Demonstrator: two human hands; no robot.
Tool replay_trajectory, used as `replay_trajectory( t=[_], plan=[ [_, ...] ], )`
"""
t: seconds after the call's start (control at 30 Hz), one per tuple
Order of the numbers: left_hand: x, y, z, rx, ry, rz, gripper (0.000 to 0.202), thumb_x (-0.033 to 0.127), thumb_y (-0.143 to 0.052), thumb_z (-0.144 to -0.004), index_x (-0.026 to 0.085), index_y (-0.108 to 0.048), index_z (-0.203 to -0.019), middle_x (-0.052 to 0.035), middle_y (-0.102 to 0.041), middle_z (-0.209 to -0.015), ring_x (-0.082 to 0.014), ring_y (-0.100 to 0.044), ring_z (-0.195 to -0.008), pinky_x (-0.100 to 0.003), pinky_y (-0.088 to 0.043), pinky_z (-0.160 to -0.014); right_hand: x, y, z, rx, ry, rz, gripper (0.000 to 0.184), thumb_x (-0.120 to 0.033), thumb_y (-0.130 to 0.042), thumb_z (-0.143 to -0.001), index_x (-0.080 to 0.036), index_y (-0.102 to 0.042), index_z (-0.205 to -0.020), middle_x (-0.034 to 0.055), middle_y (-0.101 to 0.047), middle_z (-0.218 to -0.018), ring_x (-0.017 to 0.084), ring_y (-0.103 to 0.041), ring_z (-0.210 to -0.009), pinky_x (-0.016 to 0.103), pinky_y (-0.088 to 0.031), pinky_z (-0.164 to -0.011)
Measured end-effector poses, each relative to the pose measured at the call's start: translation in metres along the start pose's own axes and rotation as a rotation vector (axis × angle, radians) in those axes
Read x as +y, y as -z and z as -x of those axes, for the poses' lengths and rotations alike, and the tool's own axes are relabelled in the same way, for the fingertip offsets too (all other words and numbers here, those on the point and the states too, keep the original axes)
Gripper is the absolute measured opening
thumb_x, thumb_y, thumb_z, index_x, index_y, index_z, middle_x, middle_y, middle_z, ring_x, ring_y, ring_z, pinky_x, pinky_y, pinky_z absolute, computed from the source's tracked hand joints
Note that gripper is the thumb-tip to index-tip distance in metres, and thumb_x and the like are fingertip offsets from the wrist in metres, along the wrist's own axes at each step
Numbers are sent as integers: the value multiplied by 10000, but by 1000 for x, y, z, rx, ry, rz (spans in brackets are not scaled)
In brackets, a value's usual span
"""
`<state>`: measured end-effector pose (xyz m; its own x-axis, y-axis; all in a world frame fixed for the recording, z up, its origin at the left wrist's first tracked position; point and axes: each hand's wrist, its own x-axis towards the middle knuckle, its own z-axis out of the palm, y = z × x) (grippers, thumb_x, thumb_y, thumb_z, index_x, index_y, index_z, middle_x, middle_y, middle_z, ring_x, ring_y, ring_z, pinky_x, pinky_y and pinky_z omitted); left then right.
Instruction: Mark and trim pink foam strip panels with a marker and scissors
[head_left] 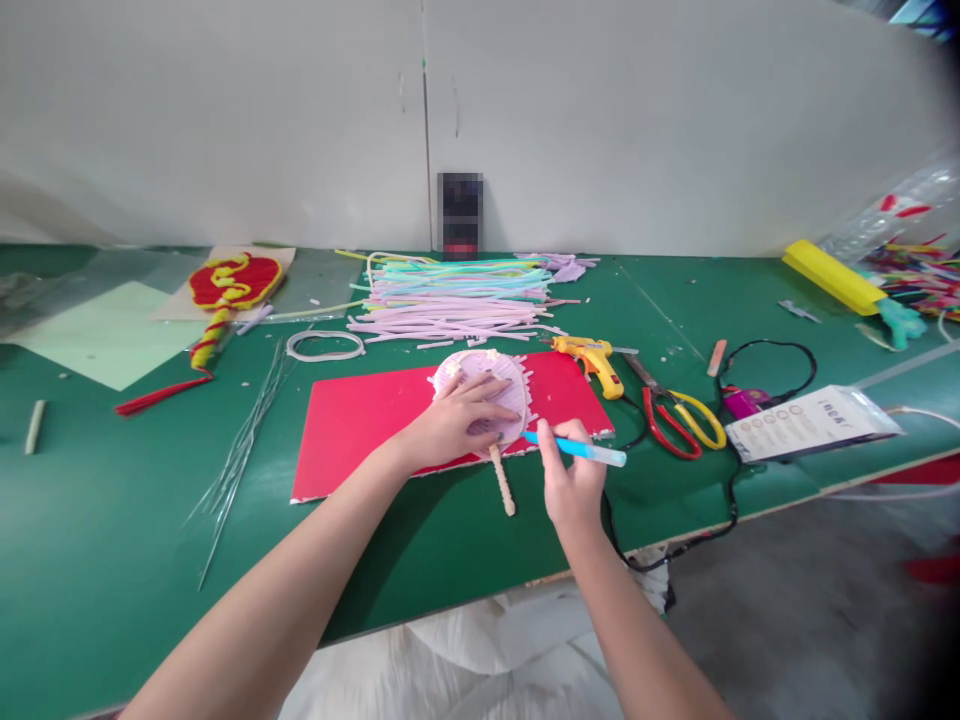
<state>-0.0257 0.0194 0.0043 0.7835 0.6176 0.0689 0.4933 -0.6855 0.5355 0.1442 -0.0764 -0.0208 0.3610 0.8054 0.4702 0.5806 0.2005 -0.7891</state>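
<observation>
My left hand [469,410] lies flat with fingers spread over a round lilac fan [501,372], covering much of it. The fan has strips poking out along its right edge, small cream pieces near its top and a beige twisted handle [502,483] pointing toward me. Gripped in my right hand [574,480] is a slim blue pen-like tool [581,449] with a pale, see-through end. Its tip is at the lower right edge of the fan; whether it touches, I cannot tell. Beneath the fan is a red board [360,425].
Right of the board lie a yellow glue gun [592,362], scissors [679,420] and a white box [814,425] with black cable. Behind are pastel pipe cleaners [457,300] and a phone-like dark object [461,215]. Left are wires [251,440] and a red-yellow fan [236,285].
</observation>
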Motion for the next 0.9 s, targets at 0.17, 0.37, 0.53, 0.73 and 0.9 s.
replay_trajectory(
  t=[0.17, 0.37, 0.53, 0.73, 0.9],
  plan=[
    [-1, -1, 0, 9, -8, 0, 332, 299, -587, -883, 298, -662, -1206, -52, -385, -1534, -275, -232, -1455, -540, -49, -1178, 1, 0, 0, -5, -6, 6, 307, -368, -541, -916, -207, -454, -670, -52, -443, -588, 127, -424, -581, 268, -359, -623],
    [-1, -1, 1, 4, 4, -3, 328, 303, -585, -886, 307, -660, -1205, -53, -382, -1535, -266, -225, -1458, -541, -46, -1178, -2, 1, 0, 0, -35, -25, 295, -356, -546, -913, -204, -465, -674, -56, -439, -587, 119, -419, -572, 257, -358, -593],
    [-4, -4, 1, 19, 7, 41, 335, 316, -576, -894, 313, -650, -1221, -56, -375, -1538, -281, -191, -1467, -569, -41, -1166, -6, 2, 1, 116, -71, -93, 273, -345, -569, -898, -197, -502, -679, -51, -472, -590, 115, -440, -559, 253, -371, -567],
    [-5, 12, 2, 153, -52, 273, 328, 272, -644, -836, 223, -672, -1159, -120, -471, -1465, -271, -332, -1409, -456, -244, -1146, -5, 4, 1, 196, -200, -155, 258, -405, -581, -883, -193, -534, -742, -45, -485, -613, 118, -454, -553, 264, -398, -556],
    [0, 49, 5, 92, 18, 320, 154, 227, -571, -859, 208, -704, -934, -39, -692, -1001, -166, -619, -934, -269, -468, -811, -6, 3, -1, 228, -206, -155, 243, -400, -663, -832, -184, -563, -783, -6, -566, -708, 142, -555, -641, 285, -471, -614]
  ],
)
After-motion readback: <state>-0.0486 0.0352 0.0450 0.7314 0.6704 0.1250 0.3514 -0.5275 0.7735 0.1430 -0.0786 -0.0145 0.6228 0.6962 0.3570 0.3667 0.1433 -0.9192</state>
